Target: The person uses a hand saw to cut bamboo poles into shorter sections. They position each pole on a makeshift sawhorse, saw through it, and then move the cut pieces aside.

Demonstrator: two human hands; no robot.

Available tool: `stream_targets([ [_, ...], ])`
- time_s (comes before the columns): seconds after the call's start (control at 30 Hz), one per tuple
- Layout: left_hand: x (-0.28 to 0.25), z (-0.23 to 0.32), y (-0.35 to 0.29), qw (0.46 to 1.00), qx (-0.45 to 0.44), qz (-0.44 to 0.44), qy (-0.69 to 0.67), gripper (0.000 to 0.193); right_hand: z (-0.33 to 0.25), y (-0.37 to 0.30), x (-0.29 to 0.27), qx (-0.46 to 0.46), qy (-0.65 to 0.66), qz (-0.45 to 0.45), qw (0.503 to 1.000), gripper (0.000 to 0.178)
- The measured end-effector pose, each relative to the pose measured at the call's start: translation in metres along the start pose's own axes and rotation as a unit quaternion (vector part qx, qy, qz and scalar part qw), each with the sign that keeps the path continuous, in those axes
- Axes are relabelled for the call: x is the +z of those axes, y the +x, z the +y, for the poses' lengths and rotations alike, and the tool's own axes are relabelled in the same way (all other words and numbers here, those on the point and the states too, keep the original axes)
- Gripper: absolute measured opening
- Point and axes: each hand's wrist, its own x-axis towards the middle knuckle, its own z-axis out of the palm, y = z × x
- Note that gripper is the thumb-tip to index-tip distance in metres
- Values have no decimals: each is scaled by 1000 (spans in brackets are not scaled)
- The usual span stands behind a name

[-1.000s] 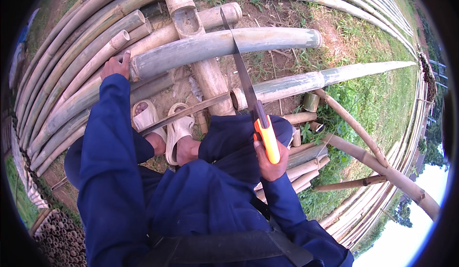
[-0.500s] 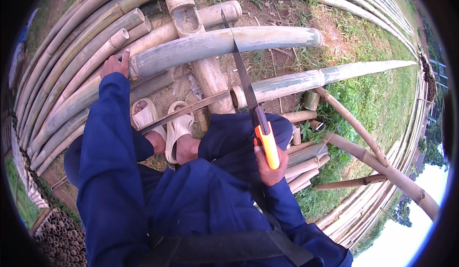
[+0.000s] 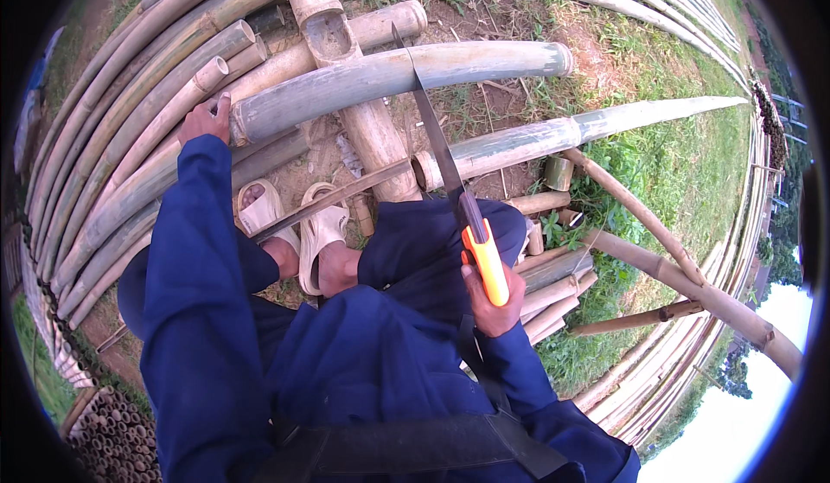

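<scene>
My right hand (image 3: pixel 496 303) is wrapped round the orange-and-black handle of a hand saw (image 3: pixel 442 144). The long saw blade lies across a thick grey-green bamboo pole (image 3: pixel 324 88), its tip reaching past the pole's far side. At the left, my left hand (image 3: pixel 206 122) grips the same pole beside a node, thumb up. Part of its grip is hidden behind the sleeve and the pole. Under the pole runs a notched bamboo support (image 3: pixel 377 146), which meets another bamboo length crosswise at its far end.
Stacked bamboo poles (image 3: pixel 156 128) lie along the left. A second pole (image 3: pixel 510 148) stretches right, below the sawn one. Short cut pieces (image 3: pixel 553 288) lie by my right knee, near a leaning bamboo frame (image 3: pixel 661 267). My sandalled feet (image 3: pixel 322 245) rest beneath the pole.
The saw has come slightly back toward me along its stroke, with its blade still across the pole. My left hand keeps its hold. The whole view has shifted a little.
</scene>
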Motion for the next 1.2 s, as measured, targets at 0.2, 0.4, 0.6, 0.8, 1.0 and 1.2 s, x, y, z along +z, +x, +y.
stream_targets([
  [0.2,-2,3,3,1000,24,3,-5,58,12,140,68,-64,34,-11,997,18],
  [0.4,-3,-9,3,1000,6,-14,-13,57,-1,20,10,40,46,-19,998,33],
  [0.6,4,4,-6,1000,23,11,1,60,16,66,32,-12,30,13,999,19],
  [0.8,12,-23,4,999,30,10,26,62,-8,118,60,-43,33,-13,998,19],
  [1.0,8,-11,2,1000,21,16,13,65,8,-13,2,-1,32,15,999,29],
  [1.2,8,-1,1,999,30,18,1,61,19,131,65,-54,28,18,998,23],
])
